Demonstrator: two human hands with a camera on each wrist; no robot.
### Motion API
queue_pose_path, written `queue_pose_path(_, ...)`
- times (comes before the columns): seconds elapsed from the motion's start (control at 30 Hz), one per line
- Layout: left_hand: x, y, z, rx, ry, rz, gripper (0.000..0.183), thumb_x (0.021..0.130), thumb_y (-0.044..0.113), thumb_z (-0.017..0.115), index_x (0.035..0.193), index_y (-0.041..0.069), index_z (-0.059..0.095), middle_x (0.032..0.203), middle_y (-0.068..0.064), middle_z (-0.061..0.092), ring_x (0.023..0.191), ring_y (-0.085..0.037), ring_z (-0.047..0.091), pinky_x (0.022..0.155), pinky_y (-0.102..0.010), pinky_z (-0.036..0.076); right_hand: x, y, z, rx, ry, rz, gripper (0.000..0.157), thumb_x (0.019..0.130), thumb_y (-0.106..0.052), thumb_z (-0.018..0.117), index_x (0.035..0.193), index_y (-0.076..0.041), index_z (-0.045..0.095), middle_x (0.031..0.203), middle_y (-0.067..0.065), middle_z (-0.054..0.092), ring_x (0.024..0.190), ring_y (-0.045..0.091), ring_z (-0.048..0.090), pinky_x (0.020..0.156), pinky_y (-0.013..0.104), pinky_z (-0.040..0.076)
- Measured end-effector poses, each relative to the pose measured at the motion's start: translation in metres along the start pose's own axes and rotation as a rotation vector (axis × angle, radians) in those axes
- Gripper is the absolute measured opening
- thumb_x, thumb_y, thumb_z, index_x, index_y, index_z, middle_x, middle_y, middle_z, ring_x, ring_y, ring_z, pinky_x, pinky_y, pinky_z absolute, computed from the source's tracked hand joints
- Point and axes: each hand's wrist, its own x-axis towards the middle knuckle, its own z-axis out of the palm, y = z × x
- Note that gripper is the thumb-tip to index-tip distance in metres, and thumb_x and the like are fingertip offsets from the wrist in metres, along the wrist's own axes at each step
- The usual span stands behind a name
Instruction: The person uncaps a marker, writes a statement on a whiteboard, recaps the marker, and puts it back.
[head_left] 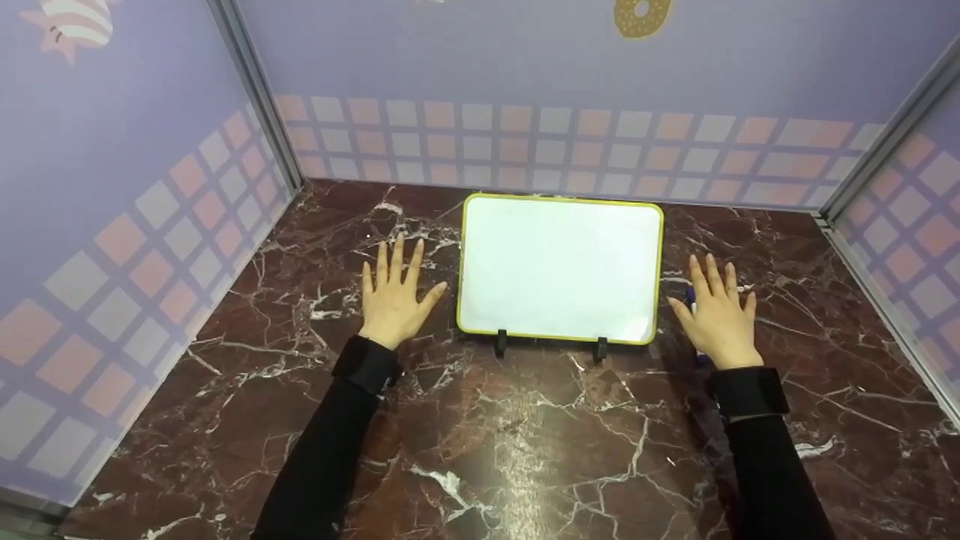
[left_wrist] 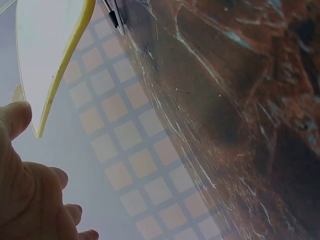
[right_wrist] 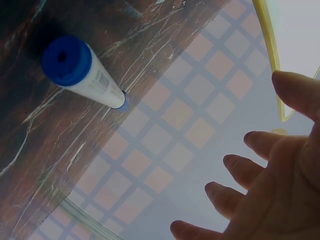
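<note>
A whiteboard (head_left: 559,270) with a yellow rim stands propped on two black feet in the middle of the table. To its left, my left hand (head_left: 394,300) is held with spread, straight fingers, touching nothing. My right hand (head_left: 716,319), on the board's other side, also has its fingers extended and holds nothing. A marker (right_wrist: 92,77) with a white body and blue ends lies on the table below the right hand; in the head view that hand hides most of it.
The table (head_left: 525,450) has a dark red marbled top. Patterned panels (head_left: 562,67) enclose it at the back, left and right, joined by grey metal corner posts (head_left: 259,90).
</note>
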Motion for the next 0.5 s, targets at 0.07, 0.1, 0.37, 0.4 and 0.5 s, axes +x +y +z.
queue_pose_path(0.07, -0.0003, -0.0004, -0.0003, -0.006, -0.007, 0.001, 0.078, 0.101, 0.06, 0.035, 0.161, 0.022, 0.004, 0.168, -0.01, -0.007, 0.155, -0.033, -0.01, 0.125, -0.055, -0.01, -0.0002, 0.0, -0.0008, -0.005, 0.011, 0.004, 0.078, 0.102, -0.037, 0.051, 0.16, -0.009, 0.006, 0.165, 0.023, 0.005, 0.15, 0.048, -0.001, 0.111, 0.08, 0.003)
queue_pose_path(0.1, -0.0004, -0.0005, -0.0005, -0.008, -0.01, 0.001, 0.078, 0.102, 0.06, 0.035, 0.161, 0.022, 0.004, 0.168, -0.009, -0.008, 0.155, -0.033, -0.01, 0.125, -0.055, -0.01, -0.0002, 0.0, -0.0012, -0.012, 0.02, 0.008, 0.08, 0.101, -0.035, 0.054, 0.16, -0.008, 0.007, 0.164, 0.024, 0.007, 0.15, 0.049, 0.001, 0.111, 0.08, 0.005)
queue_pose_path(0.37, -0.0011, -0.0004, -0.0031, -0.008, -0.025, -0.009, 0.077, 0.102, 0.06, 0.034, 0.161, 0.022, 0.002, 0.168, -0.008, -0.01, 0.154, -0.032, -0.012, 0.124, -0.054, -0.012, -0.0025, 0.0044, -0.0013, -0.096, 0.008, 0.102, 0.065, 0.081, -0.017, 0.079, 0.133, 0.012, 0.052, 0.128, 0.04, 0.054, 0.12, 0.059, 0.049, 0.093, 0.071, 0.045)
queue_pose_path(0.4, -0.001, -0.0004, -0.0033, -0.007, -0.024, -0.008, 0.077, 0.102, 0.06, 0.034, 0.161, 0.022, 0.002, 0.168, -0.008, -0.01, 0.154, -0.032, -0.012, 0.124, -0.055, -0.011, -0.0025, 0.0056, -0.0009, -0.101, -0.007, 0.118, 0.058, 0.08, -0.017, 0.079, 0.125, 0.014, 0.057, 0.119, 0.04, 0.058, 0.111, 0.059, 0.054, 0.085, 0.07, 0.049)
queue_pose_path(0.5, -0.0008, -0.0005, -0.0034, -0.001, -0.028, -0.008, 0.078, 0.102, 0.061, 0.033, 0.161, 0.022, 0.002, 0.168, -0.008, -0.01, 0.154, -0.032, -0.012, 0.124, -0.055, -0.011, -0.0018, 0.0092, 0.0001, -0.086, -0.049, 0.161, 0.046, 0.08, -0.017, 0.08, 0.106, 0.017, 0.063, 0.101, 0.041, 0.063, 0.091, 0.057, 0.062, 0.067, 0.065, 0.054)
